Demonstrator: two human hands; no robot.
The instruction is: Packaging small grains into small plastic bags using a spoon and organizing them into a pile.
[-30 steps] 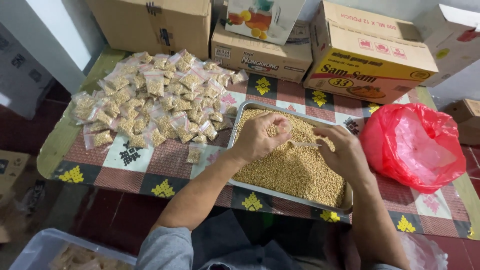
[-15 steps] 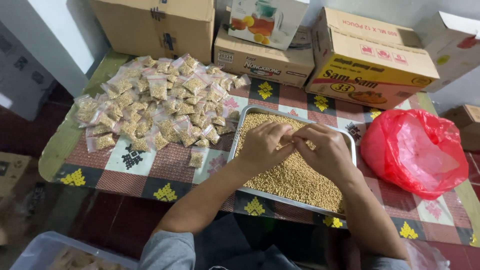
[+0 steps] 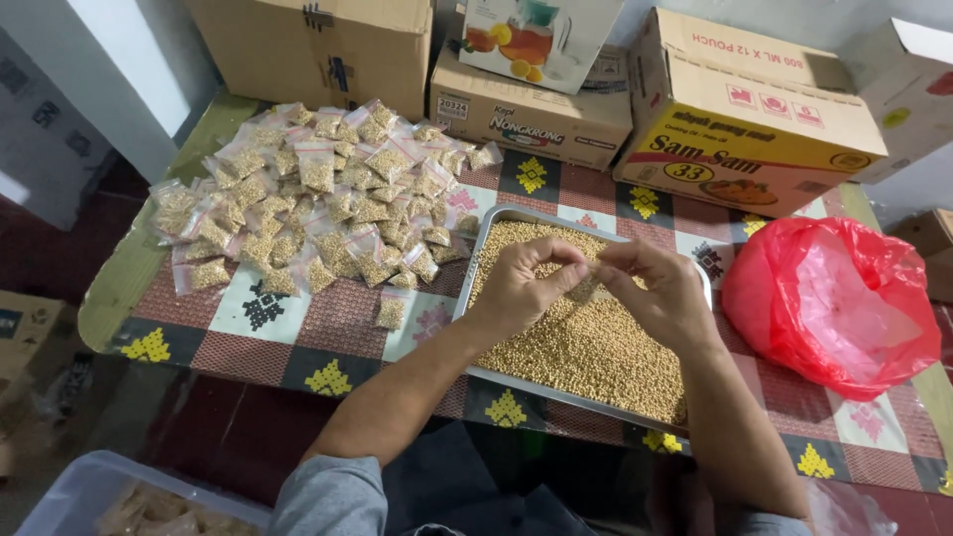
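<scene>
My left hand (image 3: 524, 288) and my right hand (image 3: 655, 290) meet over a metal tray (image 3: 483, 241) filled with small tan beans (image 3: 586, 347). Between the fingertips of both hands I pinch a small clear plastic packet (image 3: 584, 289) that holds some beans. Both hands hover just above the bean layer, near the tray's middle. To the left on the table lies a heap of several small filled packets (image 3: 318, 199). One packet (image 3: 391, 311) lies alone, close to the tray's left edge.
A red plastic bag (image 3: 829, 303) sits right of the tray. Cardboard boxes (image 3: 754, 114) line the table's back edge. The table carries a patterned cloth (image 3: 258, 328). A clear plastic tub (image 3: 89, 496) stands on the floor at lower left.
Both hands rose from the beans and came together at the tray's middle, now pinching a small packet between them. The view shifted slightly.
</scene>
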